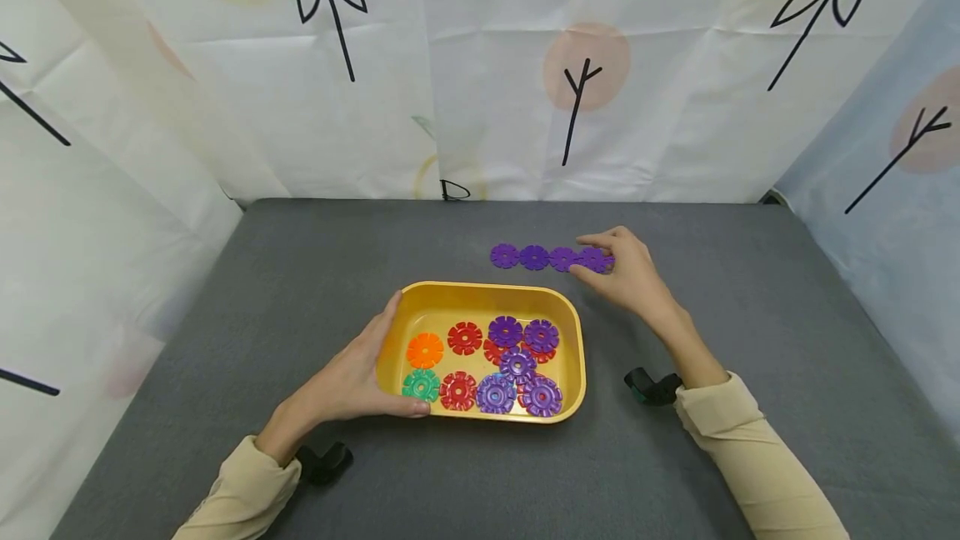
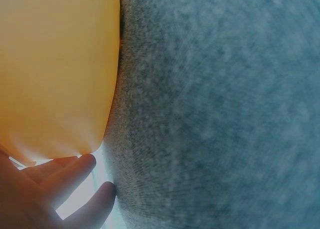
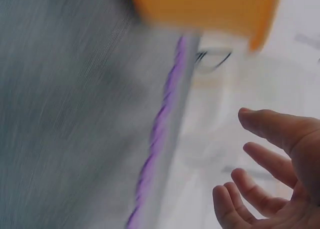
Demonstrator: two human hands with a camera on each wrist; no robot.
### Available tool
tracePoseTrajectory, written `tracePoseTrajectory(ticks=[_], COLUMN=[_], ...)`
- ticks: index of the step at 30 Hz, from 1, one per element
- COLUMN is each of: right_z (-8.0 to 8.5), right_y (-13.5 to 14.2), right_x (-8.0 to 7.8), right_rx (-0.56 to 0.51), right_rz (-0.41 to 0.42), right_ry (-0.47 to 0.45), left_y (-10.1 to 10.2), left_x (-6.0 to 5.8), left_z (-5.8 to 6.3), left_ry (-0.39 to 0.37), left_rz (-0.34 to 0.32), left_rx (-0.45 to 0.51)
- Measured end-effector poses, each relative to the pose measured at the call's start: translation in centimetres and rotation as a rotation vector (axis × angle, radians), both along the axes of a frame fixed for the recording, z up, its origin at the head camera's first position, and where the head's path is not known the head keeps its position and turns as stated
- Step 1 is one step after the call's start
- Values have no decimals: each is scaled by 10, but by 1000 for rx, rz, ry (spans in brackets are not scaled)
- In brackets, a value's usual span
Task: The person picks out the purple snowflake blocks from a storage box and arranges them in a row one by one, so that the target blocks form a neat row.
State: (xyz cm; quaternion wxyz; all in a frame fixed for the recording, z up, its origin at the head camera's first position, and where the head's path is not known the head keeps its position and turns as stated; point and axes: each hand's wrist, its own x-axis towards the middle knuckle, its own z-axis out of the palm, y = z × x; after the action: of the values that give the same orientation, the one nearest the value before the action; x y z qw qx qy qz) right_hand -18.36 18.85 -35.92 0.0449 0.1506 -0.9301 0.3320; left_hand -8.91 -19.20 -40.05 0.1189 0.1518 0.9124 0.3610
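A yellow tray holds several notched flower-shaped discs in purple, red, orange and green. My left hand grips its left end, thumb along the near side and fingers against the left wall; in the left wrist view, fingertips touch the tray wall. Beyond the tray lies a straight row of purple flower-shaped discs, seen edge-on as a purple line in the right wrist view. My right hand is at the row's right end, thumb and fingers spread around the last disc; the right wrist view shows them apart, holding nothing.
The grey tabletop spreads around the tray. White patterned cloth hangs behind the table and along both sides. A black band is on the left wrist and another black band on the right.
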Motion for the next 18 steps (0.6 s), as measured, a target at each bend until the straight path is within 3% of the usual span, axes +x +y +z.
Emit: tracePoseTrajectory(ticks=[5,10,18], right_z=[11,12,0], right_y=[-27,-51,-77], right_x=[23,45,62], right_rx=[-28,-39,152], right_rz=[145,344,630], right_ry=[7,-71,-215], left_y=[-1,-1,0], left_x=[0,0,-1], left_z=[0,0,-1], left_ry=[6,10,10], left_rz=[-1,-5,2], left_rx=[-1,-1,-25])
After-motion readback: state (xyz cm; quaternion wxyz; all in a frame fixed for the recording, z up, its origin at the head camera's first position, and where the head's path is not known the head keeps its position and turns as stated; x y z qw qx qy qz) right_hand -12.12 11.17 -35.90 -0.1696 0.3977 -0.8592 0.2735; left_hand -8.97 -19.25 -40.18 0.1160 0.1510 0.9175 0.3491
